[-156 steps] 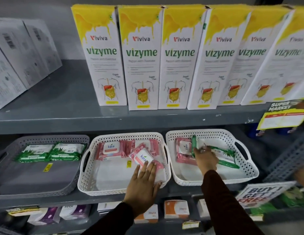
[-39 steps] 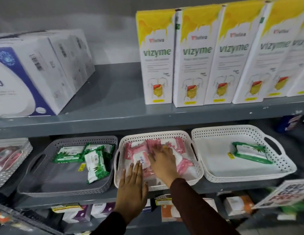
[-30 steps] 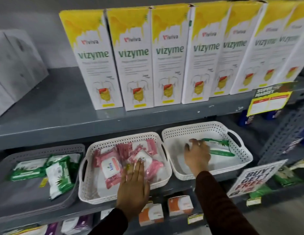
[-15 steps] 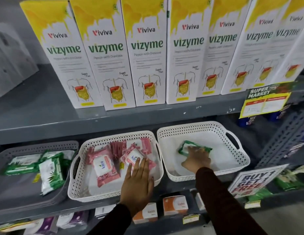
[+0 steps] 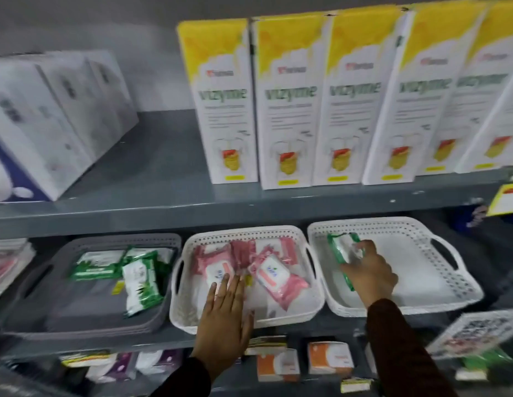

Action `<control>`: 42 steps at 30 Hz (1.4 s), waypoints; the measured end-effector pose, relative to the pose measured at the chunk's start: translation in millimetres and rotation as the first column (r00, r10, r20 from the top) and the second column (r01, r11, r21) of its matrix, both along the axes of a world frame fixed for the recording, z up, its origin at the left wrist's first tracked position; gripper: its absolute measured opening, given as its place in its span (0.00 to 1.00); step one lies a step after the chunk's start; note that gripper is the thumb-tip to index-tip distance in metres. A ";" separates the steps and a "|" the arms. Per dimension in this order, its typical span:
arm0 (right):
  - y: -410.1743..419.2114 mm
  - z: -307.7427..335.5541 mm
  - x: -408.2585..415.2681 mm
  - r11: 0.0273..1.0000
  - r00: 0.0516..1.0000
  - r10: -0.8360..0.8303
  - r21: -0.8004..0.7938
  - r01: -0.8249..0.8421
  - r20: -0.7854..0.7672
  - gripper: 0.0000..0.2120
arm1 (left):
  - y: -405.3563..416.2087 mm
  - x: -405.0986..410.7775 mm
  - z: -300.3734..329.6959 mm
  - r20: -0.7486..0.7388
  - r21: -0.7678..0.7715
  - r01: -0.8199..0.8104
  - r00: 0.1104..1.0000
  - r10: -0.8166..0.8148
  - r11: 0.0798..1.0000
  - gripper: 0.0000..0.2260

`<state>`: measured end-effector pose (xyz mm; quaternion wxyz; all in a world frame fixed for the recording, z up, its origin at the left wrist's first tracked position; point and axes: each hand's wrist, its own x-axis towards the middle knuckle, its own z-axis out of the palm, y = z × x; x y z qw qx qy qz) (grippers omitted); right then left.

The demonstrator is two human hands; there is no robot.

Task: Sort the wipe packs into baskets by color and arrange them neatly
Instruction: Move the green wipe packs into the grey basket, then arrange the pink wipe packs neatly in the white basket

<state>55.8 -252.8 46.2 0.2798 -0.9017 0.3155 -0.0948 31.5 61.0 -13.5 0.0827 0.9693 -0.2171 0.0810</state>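
Note:
My right hand [image 5: 368, 272] grips a green wipe pack [image 5: 339, 249] at the left end of the right white basket [image 5: 438, 299]. The pack is lifted and stands tilted. The middle white basket [image 5: 278, 318] holds several pink wipe packs [image 5: 274, 275] lying loosely. My left hand [image 5: 225, 313] rests flat with spread fingers on that basket's front edge, touching a pink pack. The grey basket [image 5: 86, 308] on the left holds green wipe packs [image 5: 139, 277], one lying crosswise over the others.
Tall yellow-and-white Vizyme boxes [image 5: 289, 110] and white cartons [image 5: 49, 116] stand on the shelf above. Small orange and purple boxes [image 5: 278, 365] sit on the shelf below. A promo sign [image 5: 475, 330] hangs at the lower right, another basket [image 5: 6, 265] at the far left.
My right hand has drawn the green pack to the left end of the right basket and lifted it on edge. The view has swung left. My left hand stays on the middle basket.

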 end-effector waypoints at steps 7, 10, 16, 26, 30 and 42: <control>170.0 27.9 18.4 0.934 0.874 0.318 0.036 -0.355 0.369 0.26 | 140.6 -1.9 12.8 0.038 -0.077 -0.284 0.957 0.287 0.956 0.29; 253.3 19.7 25.4 0.848 0.797 0.499 -0.003 -0.530 0.341 0.24 | 200.7 -4.7 16.4 -0.011 -0.082 -0.440 0.898 0.441 0.894 0.31; 402.6 0.9 43.1 0.657 0.630 0.745 -0.076 -0.750 0.217 0.25 | 292.3 -1.1 16.5 -0.052 -0.050 -0.527 0.850 0.524 0.849 0.35; 523.1 -33.9 72.6 0.471 0.522 0.838 -0.270 -0.840 -0.162 0.21 | 337.2 -2.0 15.9 -0.078 0.003 -0.500 0.863 0.499 0.866 0.29; 512.6 -27.2 63.2 0.508 0.539 0.835 -0.221 -0.833 -0.110 0.24 | 331.4 2.7 24.5 -0.077 0.006 -0.526 0.848 0.525 0.851 0.29; 244.0 -20.0 28.4 0.950 0.932 0.312 -0.040 -0.310 0.183 0.08 | 144.6 35.9 56.1 -0.068 -0.325 -0.151 0.988 0.136 0.934 0.11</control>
